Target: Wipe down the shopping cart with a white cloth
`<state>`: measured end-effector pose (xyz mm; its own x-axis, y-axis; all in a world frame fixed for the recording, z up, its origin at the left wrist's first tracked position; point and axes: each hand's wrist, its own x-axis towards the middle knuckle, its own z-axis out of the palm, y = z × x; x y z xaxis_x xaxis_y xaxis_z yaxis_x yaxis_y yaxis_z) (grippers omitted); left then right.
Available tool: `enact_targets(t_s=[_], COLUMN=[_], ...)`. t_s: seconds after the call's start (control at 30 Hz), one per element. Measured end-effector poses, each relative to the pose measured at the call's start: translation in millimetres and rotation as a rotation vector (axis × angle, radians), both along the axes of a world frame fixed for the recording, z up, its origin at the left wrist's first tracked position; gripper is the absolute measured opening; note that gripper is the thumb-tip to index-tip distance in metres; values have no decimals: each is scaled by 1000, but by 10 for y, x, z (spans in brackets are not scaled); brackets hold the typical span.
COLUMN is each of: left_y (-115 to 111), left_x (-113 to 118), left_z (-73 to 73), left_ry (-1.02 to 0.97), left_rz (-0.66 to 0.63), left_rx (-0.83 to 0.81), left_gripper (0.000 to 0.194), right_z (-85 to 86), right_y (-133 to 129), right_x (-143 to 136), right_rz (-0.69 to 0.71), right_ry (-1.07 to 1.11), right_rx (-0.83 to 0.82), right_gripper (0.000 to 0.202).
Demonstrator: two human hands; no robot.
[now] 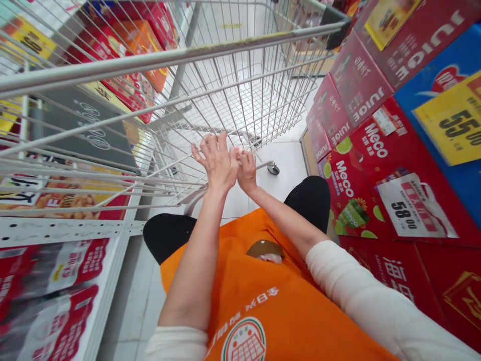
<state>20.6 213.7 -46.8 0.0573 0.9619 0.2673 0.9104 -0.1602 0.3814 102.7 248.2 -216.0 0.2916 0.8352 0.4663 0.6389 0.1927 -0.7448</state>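
The cart, pale wire mesh with a scuffed, yellow-marked rim and a dark corner, stands between a shelf and stacked boxes. The left hand spreads its fingers at the wires; the right hand's curl close beside, their hold unclear.

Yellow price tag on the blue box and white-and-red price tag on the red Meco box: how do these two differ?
The yellow price tag reads 55.00, while the white-and-red price tag reads 58.00. The yellow one is against the blue box; the white-and-red one is on the red Meco box. The frame's right edge cuts off the yellow tag, while the white-and-red tag is wholly in view. Both have large black digits.
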Motion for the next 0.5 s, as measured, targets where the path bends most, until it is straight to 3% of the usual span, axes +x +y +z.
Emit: enact_targets(t_s=[0.1,0.27,0.4,0.43,0.5], left_y=[8,21,-208,-297,-455], left_x=[-27,16,-225,-377,-774], left_z=[-2,-45,-92,-97,-88], left_ry=[-5,-64,-171,-203,-328], left_rz=[-27,-56,-141,-94,163], left_rx=[2,30,187,264,380], left_gripper=[55,56,52,49,57], right_z=[-5,119,225,246,290], right_y=[-11,282,371,377,402], right_x=[85,762,894,886,883], right_rz=[40,-291,-363,-364,-357], right_ry=[-41,61,183,203,222], right_rx=[2,9,22,22,18], right_gripper=[21,28,29,30,31])
